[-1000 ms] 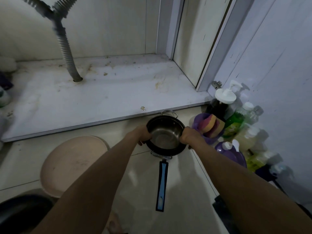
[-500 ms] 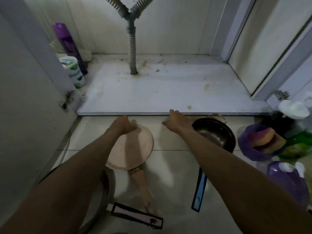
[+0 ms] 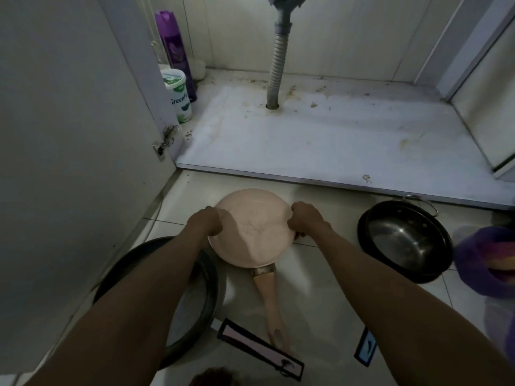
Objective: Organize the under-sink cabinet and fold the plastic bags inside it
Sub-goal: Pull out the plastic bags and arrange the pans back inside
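The open under-sink cabinet fills the upper half of the view, its white base board stained and speckled with dirt. Its grey door stands swung open along the left side. In front of the cabinet lies a pale tiled floor.

A large dark frying pan sits on the tiles at lower left, partly hidden by the person's left forearm. A stainless steel pot with a black rim sits on the floor to the right, near the cabinet edge. Between them is a pink frying pan with a wooden handle pointing toward the person, and its near edge overlaps the dark pan's rim. A blurred purple container holding something orange and yellow is cut off at the right edge.

A ribbed grey drain hose drops into the base board. A purple spray can and a white tub stand in the back left corner.

The left hand and right hand each curl around opposite sides of the pink pan's rim.
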A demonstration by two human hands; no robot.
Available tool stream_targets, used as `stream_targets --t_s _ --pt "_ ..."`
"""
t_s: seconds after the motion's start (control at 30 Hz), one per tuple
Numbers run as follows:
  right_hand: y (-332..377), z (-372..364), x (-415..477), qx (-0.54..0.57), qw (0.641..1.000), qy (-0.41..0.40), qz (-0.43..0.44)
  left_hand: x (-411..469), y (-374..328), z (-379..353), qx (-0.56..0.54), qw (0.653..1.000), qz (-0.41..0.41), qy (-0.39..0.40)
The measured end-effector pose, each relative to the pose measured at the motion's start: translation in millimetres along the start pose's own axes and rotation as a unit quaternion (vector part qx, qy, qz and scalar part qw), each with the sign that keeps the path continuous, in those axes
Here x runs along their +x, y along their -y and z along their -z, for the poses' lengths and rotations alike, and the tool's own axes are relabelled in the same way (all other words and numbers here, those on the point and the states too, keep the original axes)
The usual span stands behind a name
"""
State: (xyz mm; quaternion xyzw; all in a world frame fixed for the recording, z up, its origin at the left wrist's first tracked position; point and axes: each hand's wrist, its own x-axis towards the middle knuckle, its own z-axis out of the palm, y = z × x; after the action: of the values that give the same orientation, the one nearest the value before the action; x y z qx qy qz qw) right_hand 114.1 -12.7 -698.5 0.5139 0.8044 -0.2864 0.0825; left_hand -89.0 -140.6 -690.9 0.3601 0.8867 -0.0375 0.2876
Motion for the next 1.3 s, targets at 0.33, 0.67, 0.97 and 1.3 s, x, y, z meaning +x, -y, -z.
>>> stream_targets --t_s 0.33,0.67,0.97,1.3 --pt "-65 30 1 -0.033 0.996 -0.053 -0.064 9 -79 -7 -0.011 0.996 -0.085 -0.003" --pt "-78 50 -9 -0.029 0.994 -0.095 -0.052 13 -111 -7 0.033 0.996 -0.066 -0.044" --pt "-135 108 -44 0.095 0.940 -0.304 -0.121 -21 -226 -12 -0.102 0.956 -0.243 -0.131" --pt "-223 102 -97 0.284 0.872 -0.235 -0.323 -52 -311 -55 -0.136 0.945 -0.294 0.043"
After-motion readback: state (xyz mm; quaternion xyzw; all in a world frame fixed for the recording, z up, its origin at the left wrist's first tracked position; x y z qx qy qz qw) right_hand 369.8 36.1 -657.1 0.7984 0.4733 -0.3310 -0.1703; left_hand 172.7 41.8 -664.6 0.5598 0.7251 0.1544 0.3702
